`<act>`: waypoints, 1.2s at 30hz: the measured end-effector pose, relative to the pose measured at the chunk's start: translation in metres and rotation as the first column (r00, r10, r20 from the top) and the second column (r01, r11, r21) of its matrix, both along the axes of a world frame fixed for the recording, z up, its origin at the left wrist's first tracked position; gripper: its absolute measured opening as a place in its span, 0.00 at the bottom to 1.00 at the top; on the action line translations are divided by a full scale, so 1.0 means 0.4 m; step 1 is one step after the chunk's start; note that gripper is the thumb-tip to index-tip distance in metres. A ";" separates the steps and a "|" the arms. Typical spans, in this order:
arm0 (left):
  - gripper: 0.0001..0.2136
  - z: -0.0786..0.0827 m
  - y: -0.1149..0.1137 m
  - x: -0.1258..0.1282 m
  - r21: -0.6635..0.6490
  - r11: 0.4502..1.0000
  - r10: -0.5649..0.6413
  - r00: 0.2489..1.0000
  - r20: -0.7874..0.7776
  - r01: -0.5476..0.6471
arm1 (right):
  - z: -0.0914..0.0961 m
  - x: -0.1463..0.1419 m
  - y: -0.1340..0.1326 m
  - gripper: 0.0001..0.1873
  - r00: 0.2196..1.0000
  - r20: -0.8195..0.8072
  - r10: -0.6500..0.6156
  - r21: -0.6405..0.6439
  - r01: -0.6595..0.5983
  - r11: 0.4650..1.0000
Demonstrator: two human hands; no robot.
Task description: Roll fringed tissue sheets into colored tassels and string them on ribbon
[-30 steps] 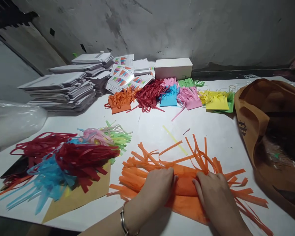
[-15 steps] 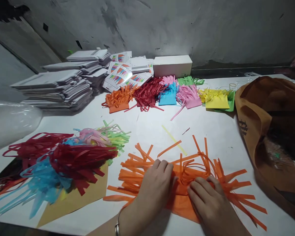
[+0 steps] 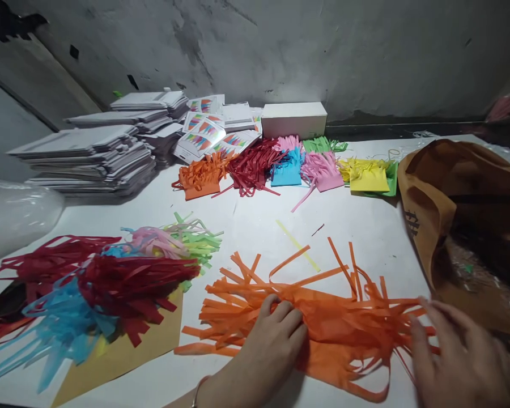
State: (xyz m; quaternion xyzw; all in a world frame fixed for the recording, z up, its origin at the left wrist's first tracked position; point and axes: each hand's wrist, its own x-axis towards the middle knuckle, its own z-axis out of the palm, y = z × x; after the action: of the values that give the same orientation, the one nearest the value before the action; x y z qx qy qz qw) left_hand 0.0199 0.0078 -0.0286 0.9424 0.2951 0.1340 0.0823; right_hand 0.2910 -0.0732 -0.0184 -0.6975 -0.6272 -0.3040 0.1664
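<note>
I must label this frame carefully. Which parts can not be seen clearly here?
Head view only:
- Right hand: motion-blurred, cut by the bottom edge; grip unclear.
- Orange fringed paper: part lies under the left hand.
- Brown bag: inside dark, cut by the right edge.
- Printed cards: print too small.

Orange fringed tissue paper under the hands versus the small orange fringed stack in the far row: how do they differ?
The orange fringed tissue paper is spread wide and flat, pressed by the left hand; the small orange fringed stack lies compact and untouched. The near one's strips splay long both ways; the far one's bunch short. Both are orange, cut into strips.
</note>
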 end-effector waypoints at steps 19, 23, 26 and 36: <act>0.05 0.008 -0.040 -0.065 -0.107 0.988 0.130 0.970 0.206 -0.110 | -0.082 -0.163 0.032 0.16 0.704 -0.474 0.529 -0.046 -0.620 0.783; 0.11 0.013 -0.051 -0.052 -0.154 0.949 0.307 0.914 0.265 -0.275 | -0.060 -0.157 0.077 0.18 0.759 -0.413 0.503 -0.191 -0.612 0.767; 0.11 0.019 -0.044 -0.036 -0.194 0.900 0.425 0.884 0.196 -0.390 | -0.056 -0.151 0.112 0.16 0.795 -0.319 0.516 -0.310 -0.602 0.736; 0.08 0.033 -0.028 -0.015 -0.190 0.865 0.467 0.884 -0.034 -0.465 | -0.028 -0.149 0.122 0.12 0.782 -0.317 0.537 -0.145 -0.600 0.787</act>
State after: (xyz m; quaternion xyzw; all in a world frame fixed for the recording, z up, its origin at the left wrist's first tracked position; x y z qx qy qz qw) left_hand 0.0139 -0.0035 -0.0155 0.8300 0.5247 0.1269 0.1402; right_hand 0.2314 -0.0242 -0.0296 -0.5221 -0.8137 -0.0680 0.2462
